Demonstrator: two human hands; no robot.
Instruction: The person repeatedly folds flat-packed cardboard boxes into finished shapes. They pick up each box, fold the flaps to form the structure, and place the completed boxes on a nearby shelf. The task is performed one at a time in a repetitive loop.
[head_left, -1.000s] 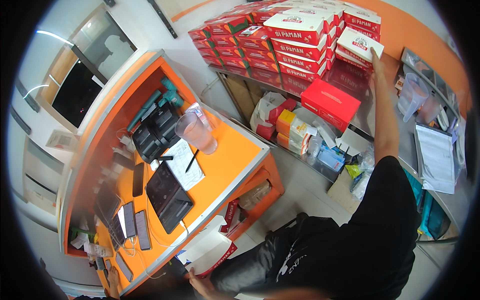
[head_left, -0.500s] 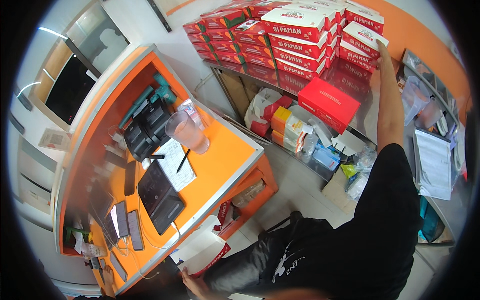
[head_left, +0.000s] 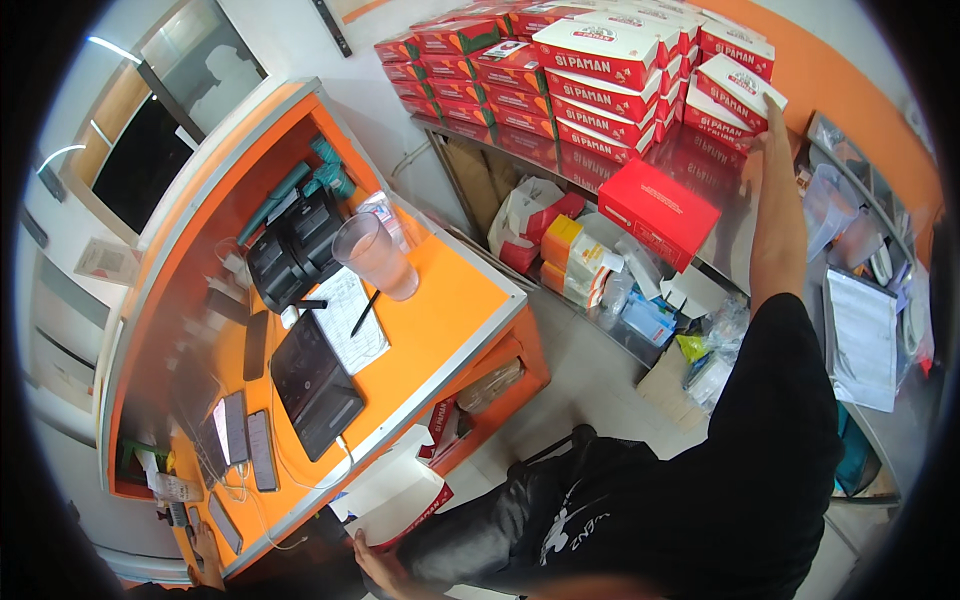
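At the far right, my right hand [head_left: 772, 128] grips the right end of a closed red-and-white cardboard food box [head_left: 740, 88]. That box rests slightly askew on another like it; my fingertips curl over its edge and the thumb is hard to make out. At the lower edge, my left hand [head_left: 378, 562] holds the near side of an open food box [head_left: 400, 500], white inside with red walls. This open box is beside the counter, above my leg, and nothing can be made out inside it.
Stacked food boxes [head_left: 600, 95] stand on the metal table, with a red carton [head_left: 660, 208] at its front edge. The orange counter [head_left: 455, 290] carries a tablet [head_left: 312, 388], a plastic cup [head_left: 377, 258] and several phones. Another person's hand [head_left: 207, 548] rests at its lower-left end.
The view has shifted slightly. Both hands keep their holds, with the right still on the stacked box and the left on the open one. The other person's hand has moved slightly on the counter.
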